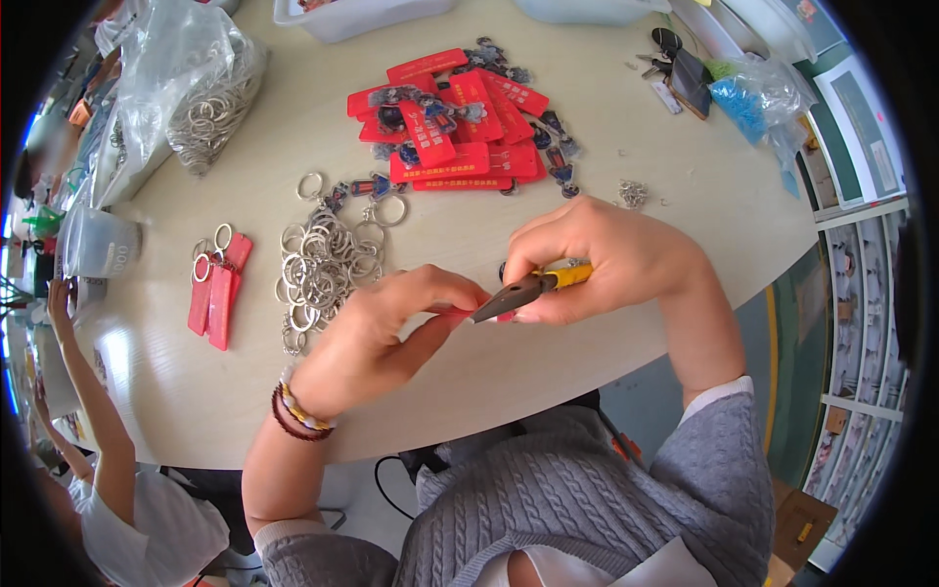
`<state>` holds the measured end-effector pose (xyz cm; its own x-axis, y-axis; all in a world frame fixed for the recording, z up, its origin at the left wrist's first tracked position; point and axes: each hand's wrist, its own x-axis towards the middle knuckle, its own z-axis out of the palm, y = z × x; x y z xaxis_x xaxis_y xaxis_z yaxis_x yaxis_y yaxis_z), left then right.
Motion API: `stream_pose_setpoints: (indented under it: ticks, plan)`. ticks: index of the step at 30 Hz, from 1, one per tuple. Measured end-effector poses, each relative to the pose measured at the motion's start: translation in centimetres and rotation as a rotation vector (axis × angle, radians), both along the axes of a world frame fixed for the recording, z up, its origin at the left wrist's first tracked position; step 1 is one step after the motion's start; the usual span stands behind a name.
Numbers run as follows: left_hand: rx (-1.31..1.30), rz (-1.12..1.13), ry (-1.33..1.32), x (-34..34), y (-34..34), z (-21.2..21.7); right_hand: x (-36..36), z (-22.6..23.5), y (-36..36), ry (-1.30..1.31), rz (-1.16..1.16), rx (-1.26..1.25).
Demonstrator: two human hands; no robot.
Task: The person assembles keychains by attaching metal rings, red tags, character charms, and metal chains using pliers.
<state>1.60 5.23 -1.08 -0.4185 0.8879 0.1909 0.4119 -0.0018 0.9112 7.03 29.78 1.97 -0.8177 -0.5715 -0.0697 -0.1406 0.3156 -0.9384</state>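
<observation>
My right hand (pixel 618 256) is closed around a pair of pliers (pixel 528 292) with yellow handles and dark jaws. The jaw tips point left and meet the fingertips of my left hand (pixel 372 333). That hand pinches a small red piece (pixel 454 314), mostly hidden by the fingers; its exact kind does not show. Just beyond my left hand lies a heap of silver key rings (pixel 318 269) with short chains. Further off is a pile of red tags (pixel 469 122) with small printed figure charms among them.
Red tags with rings (pixel 221 289) lie at left. A clear bag of rings (pixel 201 117) stands behind them. Small metal links (pixel 632 193), keys (pixel 666 41) and a bag with blue bits (pixel 743 108) are at right. Another person's arm (pixel 93 391) reaches in at far left.
</observation>
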Motion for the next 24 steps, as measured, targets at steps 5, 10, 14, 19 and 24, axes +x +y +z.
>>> stream_pose_setpoints:
  ticks: [5,10,14,19,24]
  plan:
    - [-0.06,0.161,0.407,1.8,0.7,0.3,-0.3,-0.1,-1.2,-0.076,0.018,0.1]
    - [0.014,0.36,0.584,1.6,0.8,0.6,0.2,0.2,-3.1,-0.141,-0.254,-0.097]
    - [0.063,0.443,0.534,0.9,-0.5,1.5,-0.2,0.6,-5.3,-0.097,-0.426,-0.178]
    - [0.184,0.754,0.318,-1.3,-2.8,3.8,-1.7,-1.1,-7.2,0.176,-0.398,-0.05]
    - [0.423,0.84,-0.115,-4.7,-5.6,3.6,-2.4,-3.2,-9.8,0.621,-0.144,0.48]
